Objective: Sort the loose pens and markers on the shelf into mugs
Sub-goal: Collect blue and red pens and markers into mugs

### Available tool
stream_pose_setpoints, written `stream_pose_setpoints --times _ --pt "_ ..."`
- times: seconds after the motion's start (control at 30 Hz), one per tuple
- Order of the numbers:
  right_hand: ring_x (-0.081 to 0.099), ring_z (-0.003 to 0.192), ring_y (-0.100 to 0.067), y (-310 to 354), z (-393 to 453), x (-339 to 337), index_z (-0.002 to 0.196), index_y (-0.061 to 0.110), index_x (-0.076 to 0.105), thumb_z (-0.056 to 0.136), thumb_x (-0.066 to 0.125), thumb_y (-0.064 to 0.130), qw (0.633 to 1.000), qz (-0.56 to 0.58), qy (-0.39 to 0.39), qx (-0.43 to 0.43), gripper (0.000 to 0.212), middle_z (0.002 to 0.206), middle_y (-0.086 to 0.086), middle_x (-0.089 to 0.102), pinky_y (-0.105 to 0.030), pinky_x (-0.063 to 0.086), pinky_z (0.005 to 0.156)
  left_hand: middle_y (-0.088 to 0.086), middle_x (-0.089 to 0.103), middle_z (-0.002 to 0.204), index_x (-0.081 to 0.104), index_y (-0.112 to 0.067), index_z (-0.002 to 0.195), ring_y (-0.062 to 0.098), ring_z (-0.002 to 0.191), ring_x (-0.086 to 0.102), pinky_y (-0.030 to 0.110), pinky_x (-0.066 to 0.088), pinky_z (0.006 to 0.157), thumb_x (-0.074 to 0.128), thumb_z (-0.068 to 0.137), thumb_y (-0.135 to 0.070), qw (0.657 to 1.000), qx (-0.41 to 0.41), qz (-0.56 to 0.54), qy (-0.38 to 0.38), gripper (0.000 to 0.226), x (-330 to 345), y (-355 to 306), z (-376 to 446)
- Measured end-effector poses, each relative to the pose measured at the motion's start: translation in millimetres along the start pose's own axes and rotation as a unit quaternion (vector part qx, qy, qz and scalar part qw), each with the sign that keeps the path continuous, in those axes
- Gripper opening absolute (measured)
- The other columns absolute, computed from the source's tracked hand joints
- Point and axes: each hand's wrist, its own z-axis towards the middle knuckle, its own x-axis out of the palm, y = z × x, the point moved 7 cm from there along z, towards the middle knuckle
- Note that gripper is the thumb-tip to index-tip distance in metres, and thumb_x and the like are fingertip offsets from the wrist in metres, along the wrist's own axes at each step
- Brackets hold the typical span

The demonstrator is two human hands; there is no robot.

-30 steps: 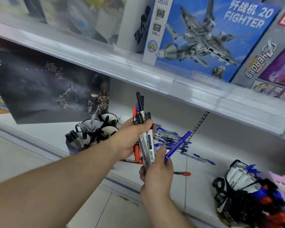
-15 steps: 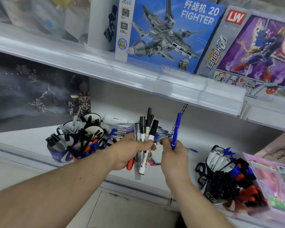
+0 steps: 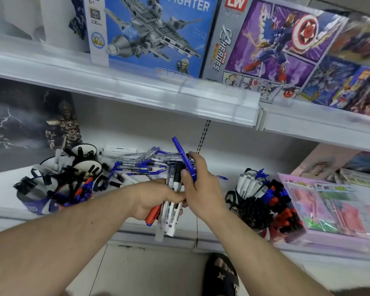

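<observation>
Gathering step | left hand clutching bundle of markers over shelf edge | right hand pinching blue pen beside bundle | loose pens piled behind | next, probably: drop blue pen into right mugs, matching colour

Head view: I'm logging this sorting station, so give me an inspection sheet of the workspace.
Surface: white shelf, pens scattered at the back.
Job's things: loose blue pens; mugs on the left and mugs on the right, all holding pens.
Clutter: pink packet at right.
Grip: left hand holds a marker bundle; right hand pinches a blue marker.
Cables: nothing seen.
Surroundings: toy boxes on the upper shelf; sandalled foot below.
</observation>
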Motion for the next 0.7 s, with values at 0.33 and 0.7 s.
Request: stream_pose_setpoints --times 0.33,0.7 --pt "0.049 0.059 0.001 -48 -7 2 0.095 0.036 0.064 0.093 0.065 0.030 0.978 0.164 0.096 0.083 0.007 0.066 0.018 0.058 -0.016 0.042 0.061 0.004 0.073 0.087 0.063 -0.011 0.095 0.026 0.105 0.067 0.038 0.051 0.085 0.068 0.090 -0.013 0.986 -0.110 0.120 0.030 0.007 16 25 23" --pt "0.037 0.044 -0.004 -84 -12 -61 0.085 0.015 0.059 0.098 0.059 0.017 0.944 0.285 0.024 0.165 0.013 0.054 0.010 0.046 -0.017 0.032 0.043 0.004 0.070 0.081 0.073 -0.018 0.083 0.023 0.081 0.061 0.038 0.046 0.079 0.083 0.056 -0.048 0.991 -0.061 0.084 0.084 0.041 47 5 44"
